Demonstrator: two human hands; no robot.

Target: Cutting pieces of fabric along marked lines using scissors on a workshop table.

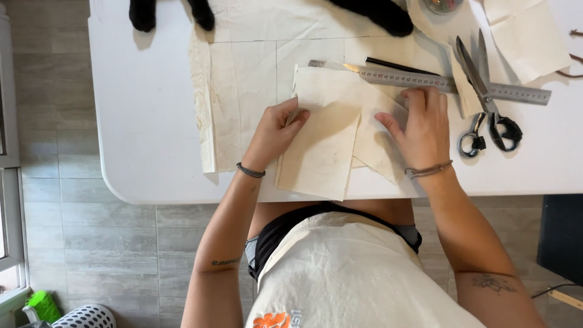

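Several cut pieces of cream fabric [322,146] lie stacked at the near edge of a white table [146,121], on top of a larger cream cloth [243,79] marked with pencil lines. My left hand [276,130] pinches the left edge of the top piece between thumb and fingers. My right hand [419,124] lies flat on the right side of the stack, fingers pressing the fabric down just below a steel ruler [425,82].
Black-handled scissors [486,103] lie to the right of my right hand, across the ruler. A black pencil [398,65] rests above the ruler. Another cream piece [528,36] sits at the back right. Black objects [146,15] stand at the table's far edge. Grey tiled floor below.
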